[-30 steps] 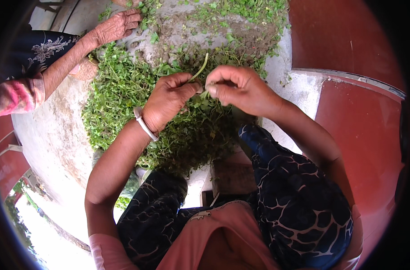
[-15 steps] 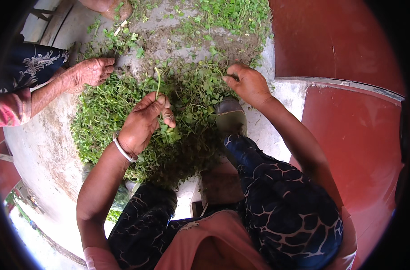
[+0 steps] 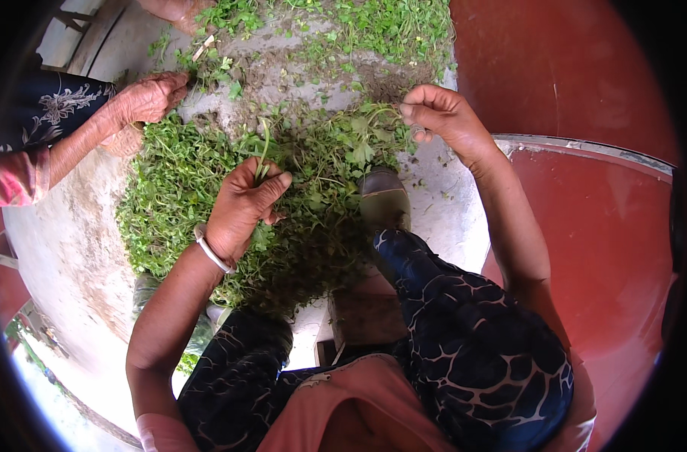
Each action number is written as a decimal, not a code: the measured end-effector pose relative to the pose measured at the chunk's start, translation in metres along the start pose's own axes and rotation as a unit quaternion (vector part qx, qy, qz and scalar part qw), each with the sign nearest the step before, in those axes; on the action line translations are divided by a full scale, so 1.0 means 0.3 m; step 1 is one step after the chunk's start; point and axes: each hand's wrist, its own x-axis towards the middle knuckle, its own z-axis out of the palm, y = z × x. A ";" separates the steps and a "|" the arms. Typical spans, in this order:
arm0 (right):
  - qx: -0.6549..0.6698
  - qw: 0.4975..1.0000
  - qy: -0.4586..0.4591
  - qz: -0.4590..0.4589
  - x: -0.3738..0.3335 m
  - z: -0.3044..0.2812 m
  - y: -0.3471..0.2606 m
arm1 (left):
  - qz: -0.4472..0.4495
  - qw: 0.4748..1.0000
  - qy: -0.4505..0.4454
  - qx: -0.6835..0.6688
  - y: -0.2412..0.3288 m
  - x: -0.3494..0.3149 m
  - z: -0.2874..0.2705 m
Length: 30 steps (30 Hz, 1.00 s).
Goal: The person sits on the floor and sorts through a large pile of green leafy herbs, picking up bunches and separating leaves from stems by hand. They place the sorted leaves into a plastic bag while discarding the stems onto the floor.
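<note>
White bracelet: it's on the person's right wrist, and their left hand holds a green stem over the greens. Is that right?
Not quite: the bracelet is on the wrist of the left hand, not the right, as the head view shows. That left hand does hold a green stem over the greens.

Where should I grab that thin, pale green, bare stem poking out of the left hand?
Probably by the free tip of the thin, pale green stem, coming from the far side: it sticks out bare beyond the left hand, whose thumb and fingers cover its lower part.
</note>
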 end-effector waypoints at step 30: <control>0.311 0.943 -0.101 0.067 -0.073 0.166 -0.019 | 0.159 0.965 -0.054 0.201 0.041 0.074 0.168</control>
